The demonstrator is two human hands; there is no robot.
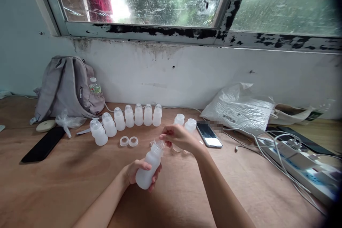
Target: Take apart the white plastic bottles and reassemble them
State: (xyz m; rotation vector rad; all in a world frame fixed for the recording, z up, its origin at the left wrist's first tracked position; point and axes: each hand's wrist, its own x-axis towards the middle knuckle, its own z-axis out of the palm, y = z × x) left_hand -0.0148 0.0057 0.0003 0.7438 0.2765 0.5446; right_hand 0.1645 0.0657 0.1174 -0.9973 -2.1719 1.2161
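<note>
Two hands meet on one translucent bottle [149,166] above the wooden surface [66,192]. The bottle is clamped around its lower body in the grip of the left hand [137,171], its long axis tilted up and to the right, away from the person. The neck is thus brought under the right hand [178,138], whose fingertips [162,137] are pinched together on a small clear cap [160,144] at the mouth. The right hand lies nearer the opening. A row of capped bottles [128,119] is ranged behind, and two loose rings [128,141] lie just in front of it.

Makeshift home workspace – backpack [66,87], shabby window [187,3]
</note>
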